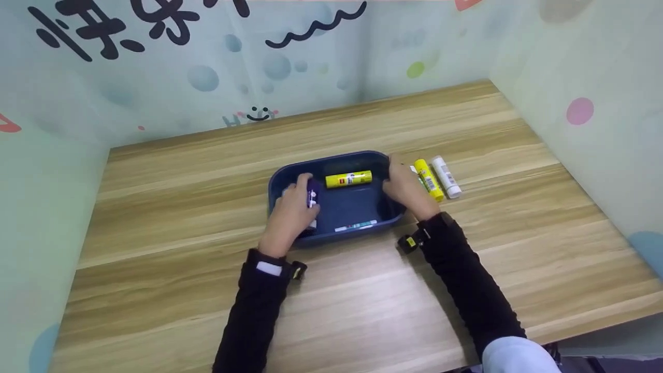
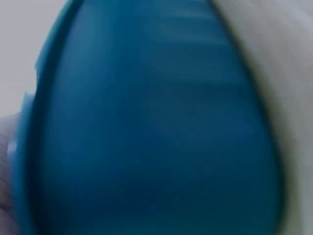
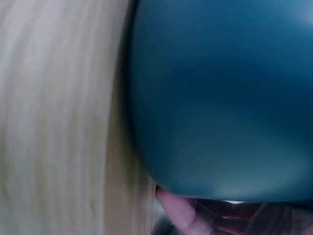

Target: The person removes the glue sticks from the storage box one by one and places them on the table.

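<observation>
A dark blue plastic basin (image 1: 336,237) sits on the table. Over its left end, my left hand (image 1: 291,212) holds a purple tube with white print (image 1: 312,192), its index finger and thumb around it; the palm hides part of the tube. My right hand (image 1: 405,185) grips the basin's right rim, thumb on the inner side. Its fingertips (image 3: 178,210) show against the basin's end in the right wrist view. Inside the basin lie a yellow glue stick (image 1: 349,179) and a slim white and teal marker (image 1: 356,226). The left wrist view is blurred and mostly filled by the basin's wall (image 2: 156,117).
Just right of the basin, a yellow glue stick (image 1: 429,180) and a white glue stick (image 1: 446,177) lie side by side. Another white and green item (image 1: 413,169) is partly hidden by the right hand. Printed walls enclose the wooden table (image 1: 171,217) at the back and sides.
</observation>
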A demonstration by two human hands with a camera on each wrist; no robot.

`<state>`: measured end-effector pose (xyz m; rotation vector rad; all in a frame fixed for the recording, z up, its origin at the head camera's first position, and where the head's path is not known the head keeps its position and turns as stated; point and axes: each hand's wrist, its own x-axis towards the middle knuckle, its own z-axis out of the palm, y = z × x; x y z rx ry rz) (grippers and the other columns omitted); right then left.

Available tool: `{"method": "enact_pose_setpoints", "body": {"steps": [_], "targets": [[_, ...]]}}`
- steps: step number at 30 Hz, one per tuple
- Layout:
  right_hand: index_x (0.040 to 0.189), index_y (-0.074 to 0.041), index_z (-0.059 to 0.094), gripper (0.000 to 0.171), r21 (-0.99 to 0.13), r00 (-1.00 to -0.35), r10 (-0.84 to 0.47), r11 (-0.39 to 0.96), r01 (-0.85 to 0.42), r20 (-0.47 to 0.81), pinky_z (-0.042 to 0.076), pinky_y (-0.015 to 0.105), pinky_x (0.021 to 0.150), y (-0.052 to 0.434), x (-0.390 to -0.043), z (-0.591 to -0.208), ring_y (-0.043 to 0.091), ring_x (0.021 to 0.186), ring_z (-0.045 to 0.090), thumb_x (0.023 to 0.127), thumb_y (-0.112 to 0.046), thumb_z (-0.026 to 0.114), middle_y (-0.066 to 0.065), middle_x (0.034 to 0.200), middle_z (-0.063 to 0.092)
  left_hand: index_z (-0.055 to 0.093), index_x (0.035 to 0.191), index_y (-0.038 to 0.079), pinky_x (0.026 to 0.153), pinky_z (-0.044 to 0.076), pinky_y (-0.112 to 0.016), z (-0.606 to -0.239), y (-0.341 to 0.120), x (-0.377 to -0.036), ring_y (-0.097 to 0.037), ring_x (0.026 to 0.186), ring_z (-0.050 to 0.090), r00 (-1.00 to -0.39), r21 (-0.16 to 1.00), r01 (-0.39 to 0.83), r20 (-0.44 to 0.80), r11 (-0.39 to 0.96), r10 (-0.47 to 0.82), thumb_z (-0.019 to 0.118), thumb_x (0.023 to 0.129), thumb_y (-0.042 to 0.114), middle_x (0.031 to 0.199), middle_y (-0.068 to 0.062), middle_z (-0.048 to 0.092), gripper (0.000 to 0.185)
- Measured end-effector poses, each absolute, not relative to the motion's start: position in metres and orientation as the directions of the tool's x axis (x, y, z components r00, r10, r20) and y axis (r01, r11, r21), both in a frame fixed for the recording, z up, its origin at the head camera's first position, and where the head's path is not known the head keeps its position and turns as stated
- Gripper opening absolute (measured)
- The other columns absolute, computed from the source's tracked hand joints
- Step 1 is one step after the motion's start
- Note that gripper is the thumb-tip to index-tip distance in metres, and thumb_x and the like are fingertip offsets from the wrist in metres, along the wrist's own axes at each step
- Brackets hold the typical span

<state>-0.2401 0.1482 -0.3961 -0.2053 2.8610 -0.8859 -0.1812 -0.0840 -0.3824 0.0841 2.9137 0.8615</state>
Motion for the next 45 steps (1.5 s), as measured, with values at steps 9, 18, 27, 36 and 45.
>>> {"method": "enact_pose_setpoints", "body": {"steps": [9, 18, 27, 36, 45], "targets": [[0.124, 0.006, 0.034, 0.045, -0.532, -0.982, -0.162, 0.842, -0.088, -0.093, 0.045, 0.049, 0.086, 0.149, -0.241, -0.396, 0.038, 0.102, 0.054, 0.081, -0.005, 0.045, 0.030, 0.115, 0.052, 0.026, 0.139, 0.014, 0.091, 0.045, -0.045, -0.355, -0.112, -0.180, -0.032, 0.113, 0.050, -0.995, 0.682, 0.002, -0.073, 0.731, 0.071, 0.058, 0.083, 0.015, 0.132, -0.019, 0.045, 0.064], [0.121, 0.006, 0.035, 0.042, -0.477, -0.984, -0.168, 0.870, -0.121, -0.057, 0.045, 0.049, 0.082, 0.149, -0.240, -0.397, 0.040, 0.098, 0.056, 0.081, -0.006, 0.045, 0.030, 0.110, 0.054, 0.024, 0.139, 0.008, 0.088, 0.045, -0.044, -0.344, -0.151, -0.178, -0.034, 0.109, 0.053, -0.995, 0.729, -0.057, -0.101, 0.682, 0.025, 0.057, 0.083, 0.009, 0.121, -0.025, 0.052, 0.065], [0.123, 0.005, 0.036, 0.043, -0.497, -0.984, -0.158, 0.863, -0.097, -0.084, 0.046, 0.049, 0.081, 0.149, -0.240, -0.397, 0.038, 0.096, 0.056, 0.082, -0.007, 0.046, 0.029, 0.112, 0.054, 0.020, 0.139, 0.004, 0.087, 0.047, -0.045, -0.351, -0.187, -0.176, -0.041, 0.110, 0.050, -0.965, 0.661, -0.185, -0.263, 0.727, -0.006, 0.054, 0.084, 0.009, 0.127, -0.030, 0.044, 0.065], [0.126, 0.004, 0.034, 0.046, -0.504, -0.983, -0.150, 0.861, -0.075, -0.109, 0.046, 0.049, 0.085, 0.150, -0.241, -0.398, 0.038, 0.100, 0.055, 0.083, -0.007, 0.046, 0.028, 0.115, 0.053, 0.024, 0.135, 0.001, 0.087, 0.045, -0.046, -0.373, -0.198, -0.180, -0.042, 0.112, 0.047, -0.942, 0.596, -0.258, -0.332, 0.760, -0.060, 0.054, 0.079, 0.006, 0.128, -0.031, 0.041, 0.064], [0.125, 0.004, 0.034, 0.046, -0.483, -0.985, -0.138, 0.872, -0.073, -0.101, 0.047, 0.049, 0.082, 0.147, -0.241, -0.398, 0.039, 0.098, 0.056, 0.082, -0.007, 0.046, 0.029, 0.114, 0.054, 0.025, 0.132, 0.005, 0.090, 0.042, -0.047, -0.387, -0.187, -0.182, -0.040, 0.111, 0.047, -0.934, 0.550, -0.296, -0.338, 0.781, -0.116, 0.055, 0.075, 0.006, 0.125, -0.029, 0.043, 0.065]]}}
